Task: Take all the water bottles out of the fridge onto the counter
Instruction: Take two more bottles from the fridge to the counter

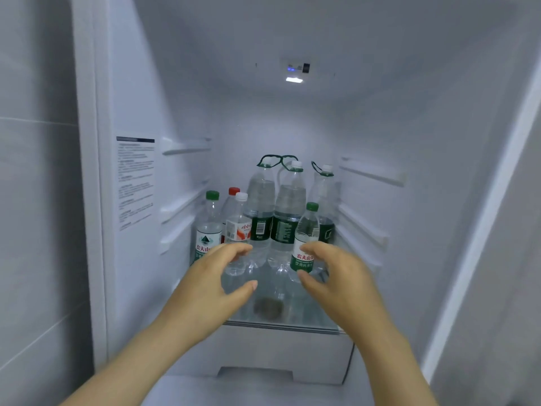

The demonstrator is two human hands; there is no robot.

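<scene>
Seven water bottles stand upright on the glass shelf [316, 325] inside the open fridge [181, 83]. At the back are three tall ones with dark green labels and green carrying loops at the neck: the tall left bottle [261, 206], the tall middle bottle [288, 213] and the tall right bottle [325, 197]. Toward the left wall stand the left green-capped bottle [209, 230], the red-capped bottle [232, 197] behind it, and the white-capped bottle [238, 227] with a red and white label. The right green-capped bottle [308, 230] stands in front on the right.

Both hands reach in over the shelf. The left hand [210, 279] has an open grip, fingers and thumb curved apart in front of the white-capped bottle, holding nothing. The right hand [336, 273] also has an open grip, fingers and thumb spread around the label of the right green-capped bottle; whether they touch it cannot be told.

A printed sticker [135, 183] is on the left wall, and a lamp [294, 80] glows in the ceiling
</scene>
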